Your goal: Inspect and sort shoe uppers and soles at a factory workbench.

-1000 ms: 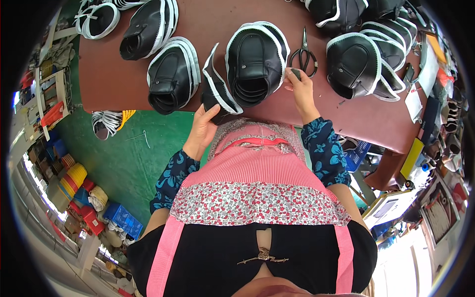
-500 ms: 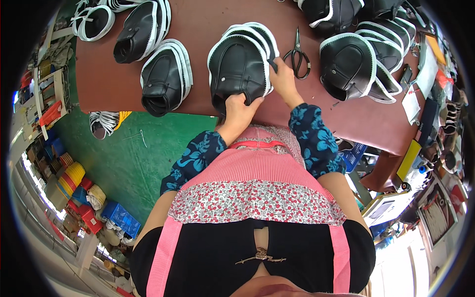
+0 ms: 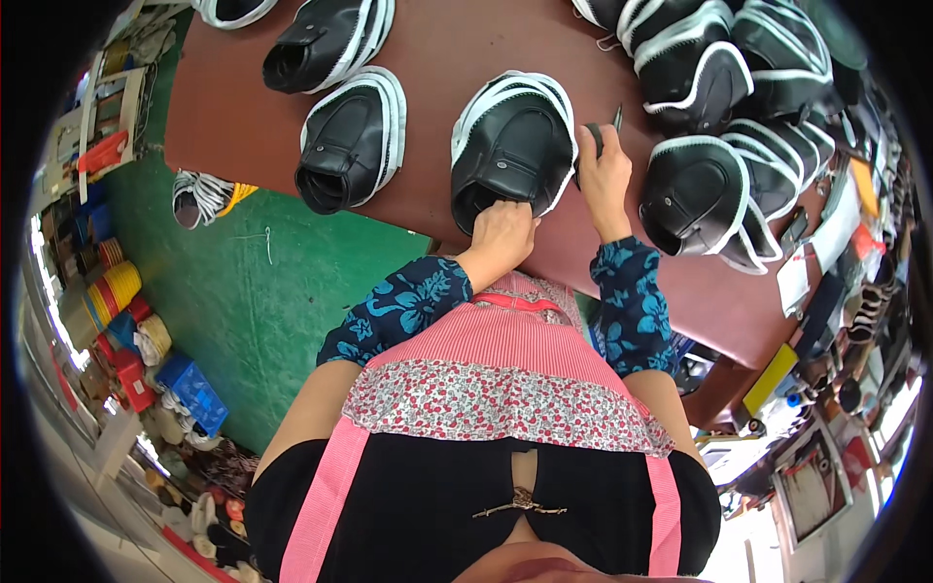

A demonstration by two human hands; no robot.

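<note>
Brown worktable [image 3: 224, 117], green floor [image 3: 292, 272] to the left. Shoe uppers, black with white edging, crowd the table: a left pile [image 3: 350, 146] near the centre stack, a right pile [image 3: 690, 189] beyond the right hand, more heaped behind it. White papers [image 3: 793, 282] near the table's right edge.

Centre stack of uppers [image 3: 515, 146]: near table edge, openings toward the wearer. Left hand [image 3: 501, 238] grasps the opening's near rim, fingers tucked inside. Right hand [image 3: 605, 185], just right of the stack, is closed on a small dark piece [image 3: 594, 139]; it blocks most of the scissors [image 3: 618, 117], a blade tip showing. Cannot tell whether it grips those too.

Half a second ago the right hand was at the stack's right edge; now off it. Left hand remains at the opening.

Round stud on top upper; any marking too small to read.
</note>
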